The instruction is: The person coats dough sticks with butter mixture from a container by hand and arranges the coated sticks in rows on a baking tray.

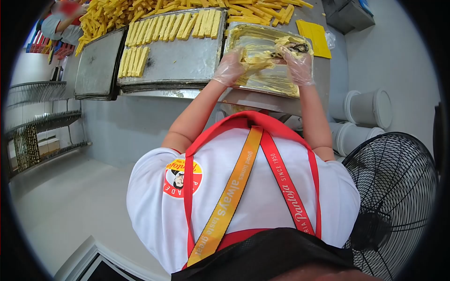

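Both my hands wear clear plastic gloves and are over a metal tray (276,89) smeared with pale yellow cream (262,70). My left hand (230,66) is at the tray's left side, its fingers curled inward over the cream; what they grip is hidden. Over the right part of the tray, my right hand (298,65) is closed, with cream on its fingers. A dark, cream-streaked patch (298,47) shows right by its fingertips. To the left, coated pale yellow sticks (173,26) lie in rows on a flat metal tray (183,61).
Piles of yellow sticks (112,16) cover the table's far side. A yellow packet (314,38) lies right of the cream tray. White buckets (370,108) and a black fan (389,201) stand to the right. Another person (61,27) is at the far left.
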Demonstrator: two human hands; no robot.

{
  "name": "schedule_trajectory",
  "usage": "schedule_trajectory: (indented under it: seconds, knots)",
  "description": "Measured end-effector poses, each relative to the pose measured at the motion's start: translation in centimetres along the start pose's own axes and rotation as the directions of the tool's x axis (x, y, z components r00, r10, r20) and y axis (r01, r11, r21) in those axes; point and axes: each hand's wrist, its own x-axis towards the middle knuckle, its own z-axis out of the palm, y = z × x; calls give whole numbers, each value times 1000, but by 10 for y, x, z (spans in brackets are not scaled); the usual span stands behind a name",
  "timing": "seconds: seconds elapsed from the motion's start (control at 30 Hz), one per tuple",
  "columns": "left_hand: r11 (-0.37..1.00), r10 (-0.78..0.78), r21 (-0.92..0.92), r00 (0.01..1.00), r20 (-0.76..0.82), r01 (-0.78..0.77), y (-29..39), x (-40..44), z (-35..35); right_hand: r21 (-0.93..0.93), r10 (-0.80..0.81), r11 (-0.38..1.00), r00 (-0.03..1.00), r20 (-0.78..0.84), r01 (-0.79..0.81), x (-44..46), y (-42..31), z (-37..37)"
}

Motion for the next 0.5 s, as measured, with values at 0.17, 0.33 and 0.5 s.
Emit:
schedule_trajectory:
  seconds: [0.17,0.33,0.5]
  knots:
    - [996,50,74,997,63,-55,-5,-8,-2,-368,11,930,1000,-29,-21,17,31,-25]
    - [994,-86,58,990,-108,92,-6,-40,-52,-467,147,861,978,-149,-201,5,-3,-26]
    - [764,119,592,845,-521,257,-99,-78,-133,-225,148,957,976,-158,-182,-6,7,-27]
